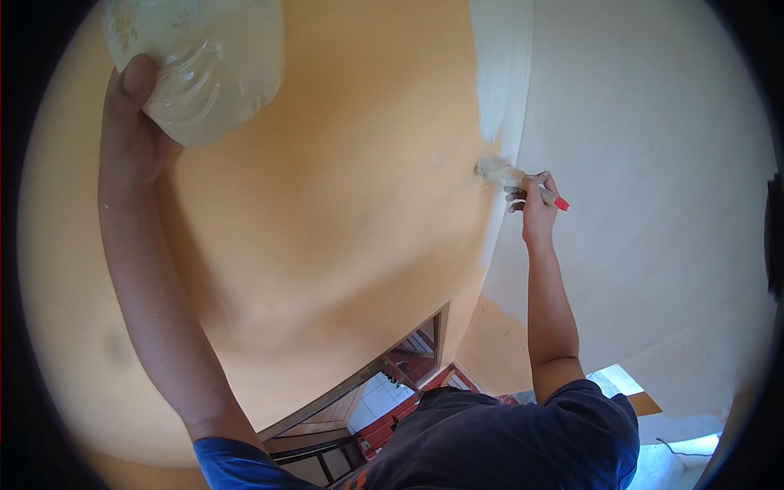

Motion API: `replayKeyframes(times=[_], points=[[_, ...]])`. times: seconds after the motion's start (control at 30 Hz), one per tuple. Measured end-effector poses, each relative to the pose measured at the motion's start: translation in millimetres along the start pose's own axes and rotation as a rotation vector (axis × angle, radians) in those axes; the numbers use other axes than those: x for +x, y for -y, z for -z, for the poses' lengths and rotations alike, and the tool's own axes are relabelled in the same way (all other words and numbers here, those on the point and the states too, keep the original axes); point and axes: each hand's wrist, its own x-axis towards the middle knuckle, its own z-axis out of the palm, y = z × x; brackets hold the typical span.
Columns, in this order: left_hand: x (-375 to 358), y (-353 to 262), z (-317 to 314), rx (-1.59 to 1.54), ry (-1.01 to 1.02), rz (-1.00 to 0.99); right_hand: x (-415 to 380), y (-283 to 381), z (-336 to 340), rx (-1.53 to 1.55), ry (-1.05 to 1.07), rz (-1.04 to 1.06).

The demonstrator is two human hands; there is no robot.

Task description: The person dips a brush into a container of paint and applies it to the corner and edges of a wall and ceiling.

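My left hand point(139, 122) is raised at the upper left, its thumb and fingers closed on a translucent, whitish plastic container point(216, 77). The top of that container is cut off by the frame's edge. Over by the wall corner, my right hand point(535, 200) grips a paintbrush point(508, 174) with a red-tipped handle. Its bristles lie against the orange wall point(351, 163), close to the corner. A pale strip of paint point(498, 73) runs down the orange wall's edge above the brush.
To the right of the corner stands a whitish wall point(637, 163), with an orange patch point(494, 347) lower down. Far below are a framed opening point(416, 351), red and white floor tiles point(380, 400) and dark furniture point(327, 457). A bright area point(674, 461) lies at the lower right.
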Motion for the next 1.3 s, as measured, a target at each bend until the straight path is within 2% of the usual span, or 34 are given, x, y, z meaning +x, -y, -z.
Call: replayKeyframes(times=[0.13,0.2,0.23,0.27,0.33,0.37,0.47,0.57,0.67,0.73,0.83,0.93,1.1,1.2,1.27,1.3], points=[[-3,-3,3,0.03,-0.04,-0.006,4,24,-3,-0.179,0.014,-0.002],[-9,-7,-5,-0.034,-0.119,-0.046,28,24,-20,-0.06,0.024,0.087],[-14,-8,-7,-0.031,-0.107,-0.04,44,26,-29,-0.155,0.01,0.168],[-20,-5,-11,-0.005,-0.141,-0.04,44,50,-43,-0.155,-0.016,0.095],[-31,0,-19,0.061,-0.202,-0.051,68,69,-46,-0.13,-0.038,0.107],[-49,23,-31,0.068,-0.206,-0.041,78,50,-36,-0.129,-0.031,0.096],[-74,40,-41,0.103,-0.252,0.02,73,65,-32,0.186,-0.043,0.147],[-94,57,-50,0.092,-0.328,-0.002,65,30,-22,0.201,-0.011,0.263],[-122,74,-59,0.089,-0.433,0.034,30,-26,-11,0.143,0.016,0.123],[-140,86,-67,0.009,-0.464,0.131,3,-39,1,0.069,0.012,0.019],[-167,100,-91,-0.049,-0.444,0.19,-23,-54,29,-0.049,0.011,-0.089],[-179,109,-115,-0.122,-0.379,0.191,-29,-50,35,-0.033,-0.043,-0.069],[-196,118,-123,-0.116,-0.328,0.268,22,-45,-5,-0.069,-0.05,0.106],[-201,126,-125,-0.109,-0.325,0.275,55,-24,-9,-0.055,-0.115,0.066],[-206,129,-124,-0.133,-0.335,0.294,67,-12,-5,0.29,-0.167,0.064],[-208,130,-123,-0.124,-0.333,0.296,64,-9,-5,0.286,-0.168,0.062]])
